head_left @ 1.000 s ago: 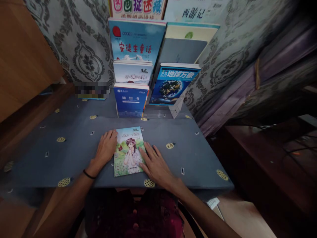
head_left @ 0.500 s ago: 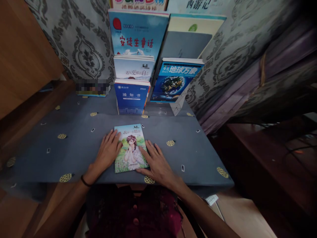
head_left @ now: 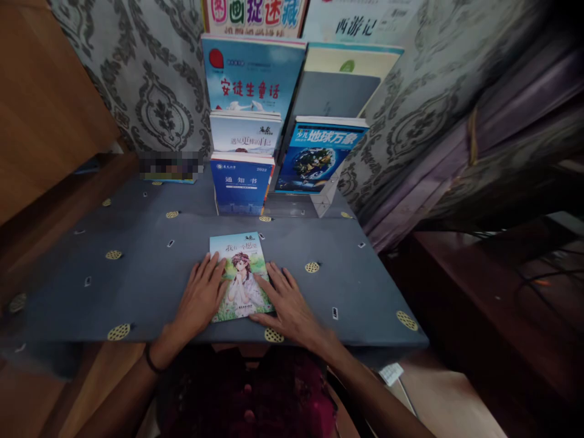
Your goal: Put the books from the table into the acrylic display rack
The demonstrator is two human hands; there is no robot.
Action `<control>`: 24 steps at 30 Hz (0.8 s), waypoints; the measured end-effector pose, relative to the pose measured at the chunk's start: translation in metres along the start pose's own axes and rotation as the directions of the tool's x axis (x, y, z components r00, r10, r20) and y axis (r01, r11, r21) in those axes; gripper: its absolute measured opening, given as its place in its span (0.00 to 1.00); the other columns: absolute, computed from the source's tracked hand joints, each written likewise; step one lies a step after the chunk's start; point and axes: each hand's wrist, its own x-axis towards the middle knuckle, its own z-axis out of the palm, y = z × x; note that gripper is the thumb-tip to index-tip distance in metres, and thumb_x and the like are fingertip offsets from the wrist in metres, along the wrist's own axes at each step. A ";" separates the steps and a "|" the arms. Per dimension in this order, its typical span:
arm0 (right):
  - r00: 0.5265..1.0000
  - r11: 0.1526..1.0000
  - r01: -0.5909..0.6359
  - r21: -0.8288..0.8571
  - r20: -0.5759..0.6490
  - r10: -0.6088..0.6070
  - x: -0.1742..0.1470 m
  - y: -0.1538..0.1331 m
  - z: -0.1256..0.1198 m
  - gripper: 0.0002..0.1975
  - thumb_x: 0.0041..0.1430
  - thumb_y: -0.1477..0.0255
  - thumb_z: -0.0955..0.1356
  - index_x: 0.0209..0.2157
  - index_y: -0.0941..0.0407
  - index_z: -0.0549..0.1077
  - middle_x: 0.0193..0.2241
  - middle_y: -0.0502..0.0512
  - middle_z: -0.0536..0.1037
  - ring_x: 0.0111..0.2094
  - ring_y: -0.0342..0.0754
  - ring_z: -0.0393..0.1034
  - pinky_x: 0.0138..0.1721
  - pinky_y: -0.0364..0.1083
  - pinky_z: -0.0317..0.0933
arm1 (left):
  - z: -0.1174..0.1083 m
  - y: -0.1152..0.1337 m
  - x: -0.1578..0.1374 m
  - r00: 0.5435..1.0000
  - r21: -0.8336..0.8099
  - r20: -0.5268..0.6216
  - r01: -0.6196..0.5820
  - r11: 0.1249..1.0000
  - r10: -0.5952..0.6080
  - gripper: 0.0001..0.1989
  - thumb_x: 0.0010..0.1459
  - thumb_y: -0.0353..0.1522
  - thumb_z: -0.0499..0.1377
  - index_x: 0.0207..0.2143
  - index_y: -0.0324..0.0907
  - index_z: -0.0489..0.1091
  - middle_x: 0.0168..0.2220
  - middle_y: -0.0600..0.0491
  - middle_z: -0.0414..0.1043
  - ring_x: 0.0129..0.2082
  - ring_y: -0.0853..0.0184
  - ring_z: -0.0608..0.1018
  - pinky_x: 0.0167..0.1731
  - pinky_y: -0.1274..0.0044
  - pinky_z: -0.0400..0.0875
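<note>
A closed book (head_left: 244, 283) with a drawn figure in a green meadow on its cover lies flat near the table's front edge. My left hand (head_left: 201, 292) rests flat along its left side, fingertips overlapping the cover. On the other side, my right hand (head_left: 287, 301) lies with spread fingers, thumb and index finger touching the cover's right part. Both hands are open, and neither grips the book. Just behind it stands a blue booklet (head_left: 241, 191) marked 2022, lowest in the rack's left column.
A clear display rack (head_left: 323, 199) holds several upright books, among them a blue book with a globe (head_left: 319, 161). A partly blurred book (head_left: 171, 170) lies at the back left. The table (head_left: 137, 292) has a grey patterned cloth. Patterned curtains (head_left: 159, 103) hang behind.
My left hand has slid slightly forward and further onto the cover's left edge. The right hand and the book stay nearly in place. The view has tilted up a little.
</note>
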 end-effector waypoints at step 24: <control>0.994 0.985 -0.079 0.154 -0.057 0.089 0.015 -0.012 0.007 0.31 0.65 0.55 0.65 0.65 0.52 0.62 0.68 0.65 0.59 0.69 0.63 0.51 0.64 0.66 0.53 | -0.023 -0.028 0.048 0.673 -0.883 0.462 0.408 -0.231 -0.577 0.13 0.52 0.25 0.64 0.41 0.38 0.71 0.35 0.47 0.80 0.38 0.61 0.84 0.42 0.70 0.80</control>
